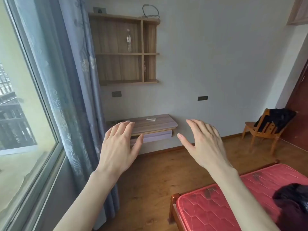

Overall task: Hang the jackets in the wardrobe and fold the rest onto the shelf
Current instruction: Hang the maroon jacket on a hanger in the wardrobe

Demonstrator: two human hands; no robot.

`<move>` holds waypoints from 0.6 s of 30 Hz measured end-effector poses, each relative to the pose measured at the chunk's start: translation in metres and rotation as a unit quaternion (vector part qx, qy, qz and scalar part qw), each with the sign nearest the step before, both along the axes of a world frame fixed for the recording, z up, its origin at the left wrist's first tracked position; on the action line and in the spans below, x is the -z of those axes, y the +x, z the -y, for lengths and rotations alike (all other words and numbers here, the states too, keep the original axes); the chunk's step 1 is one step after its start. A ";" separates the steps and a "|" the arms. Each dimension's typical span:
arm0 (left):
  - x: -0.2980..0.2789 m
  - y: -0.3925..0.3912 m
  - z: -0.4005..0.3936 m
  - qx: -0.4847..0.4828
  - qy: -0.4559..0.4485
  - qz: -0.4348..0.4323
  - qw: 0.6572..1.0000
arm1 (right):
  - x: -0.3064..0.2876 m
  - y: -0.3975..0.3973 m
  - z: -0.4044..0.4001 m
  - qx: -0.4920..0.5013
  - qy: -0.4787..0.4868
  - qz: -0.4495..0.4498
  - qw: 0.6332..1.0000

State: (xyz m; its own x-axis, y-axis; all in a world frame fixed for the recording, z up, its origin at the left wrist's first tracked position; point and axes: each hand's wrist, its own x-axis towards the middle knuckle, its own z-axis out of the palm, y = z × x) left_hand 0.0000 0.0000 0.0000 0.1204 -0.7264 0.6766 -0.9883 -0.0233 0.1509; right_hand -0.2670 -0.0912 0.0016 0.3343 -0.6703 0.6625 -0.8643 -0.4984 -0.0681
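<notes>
Step in hand, judged from the scene: none begun; no garment grasped, no wardrobe in view.

Largest to smallest:

- Window [25, 100] and blue curtain [73, 90]: along the left side.
- Bed with red mattress [233, 202]: lower right. Dark garment [293, 204] heaped at the mattress's right edge, partly cut off by the frame; type not identifiable.
- Wall shelf unit [124, 50]: mounted high on the far wall, four compartments. Clear plastic bottle [128, 40] upright in the upper left compartment.
- Wooden chair [266, 130]: far right, near a dark red door. Black garment [275, 121] draped over the chair back, possibly a jacket.
- Floating desk [150, 125]: fixed to the wall below the shelf unit. Small white object [151, 119] near the desk's rear edge.
- Left hand [119, 145]: raised in mid-air, palm down, fingers straight and together, empty.
- Right hand [205, 142]: raised alongside, well apart from the left, fingers extended and relaxed, empty.

Next move, as a judgement: turn right toward the bed or chair, lower one hand to the nearer garment, identify as jacket or otherwise, then locate the wardrobe.
</notes>
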 end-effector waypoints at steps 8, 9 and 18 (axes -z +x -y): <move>0.013 0.040 0.113 0.010 -0.008 0.015 1.000 | 0.018 0.039 0.105 0.010 -0.019 0.011 1.000; 0.012 0.045 0.130 0.009 -0.005 0.014 1.000 | 0.017 0.043 0.121 0.012 -0.018 0.014 1.000; -0.002 0.083 0.270 0.010 -0.008 0.010 1.000 | 0.010 0.086 0.258 0.022 -0.016 0.022 0.999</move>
